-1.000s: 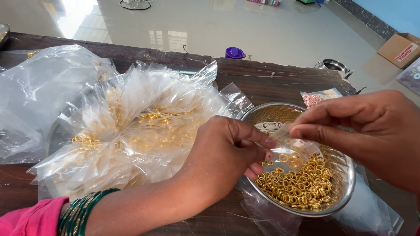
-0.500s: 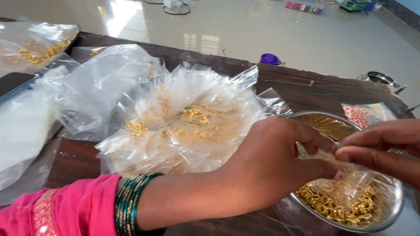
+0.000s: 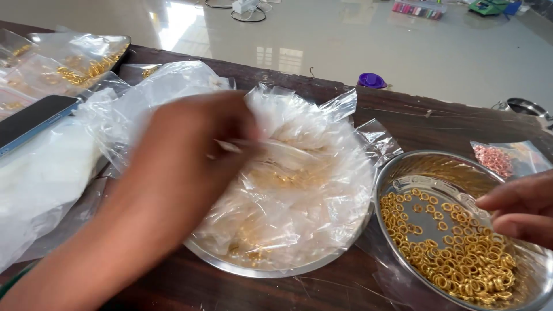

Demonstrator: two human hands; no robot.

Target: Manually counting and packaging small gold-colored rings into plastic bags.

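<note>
Fingers (image 3: 230,144) of left hand (image 3: 184,167) blurred, pinched on a small clear packet (image 3: 253,148), held over the heap of clear plastic packets (image 3: 299,190) with gold bits inside. Heap sits in a flat steel plate (image 3: 259,269) on the dark wood bench (image 3: 426,124). Right hand (image 3: 518,210) at right edge, fingers (image 3: 495,201) curled loosely over the steel bowl (image 3: 426,164), gripping nothing I can see; fingertips just above the rings. Bowl holds gold rings (image 3: 461,259), piled toward its near side, bare metal at the far side. Bowl just beside the plate, rims close. Small clear bag of pink rings (image 3: 495,158) behind the bowl. Far left: more clear bags with gold pieces (image 3: 86,66), a dark phone (image 3: 31,121) lying on white plastic. Purple lid (image 3: 372,80) on the floor past the bench edge.
</note>
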